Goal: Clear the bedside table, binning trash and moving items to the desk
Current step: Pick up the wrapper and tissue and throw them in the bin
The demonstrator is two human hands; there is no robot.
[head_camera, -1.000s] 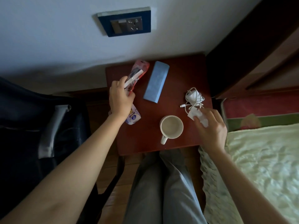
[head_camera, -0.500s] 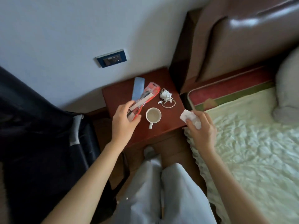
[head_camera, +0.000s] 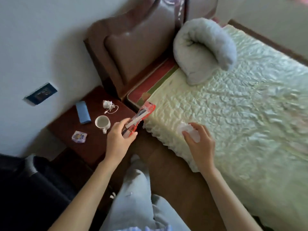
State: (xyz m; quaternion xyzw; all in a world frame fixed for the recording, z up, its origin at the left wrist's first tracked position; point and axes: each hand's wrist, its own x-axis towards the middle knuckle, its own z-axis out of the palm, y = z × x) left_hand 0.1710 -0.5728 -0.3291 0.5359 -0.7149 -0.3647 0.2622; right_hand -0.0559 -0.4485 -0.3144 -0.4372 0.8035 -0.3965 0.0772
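Both hands have come off the bedside table (head_camera: 93, 147) and swung toward the bed (head_camera: 233, 114). Left hand (head_camera: 119, 139) pinches the red packet (head_camera: 143, 115); right hand (head_camera: 198, 140) is closed on crumpled tissue (head_camera: 188, 130). Mug (head_camera: 102, 122), blue case (head_camera: 83, 112), charger (head_camera: 108, 105), small wrapper (head_camera: 79, 136) still on the table, so the first trash load looks bin-bound.

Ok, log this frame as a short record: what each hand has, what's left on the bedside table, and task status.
left hand: holds red packet
right hand: holds crumpled white tissue, over the bed
on bedside table: blue case, white charger with cable, white mug, small purple wrapper
bin or desk: not in view
status: two items lifted, four left on the table
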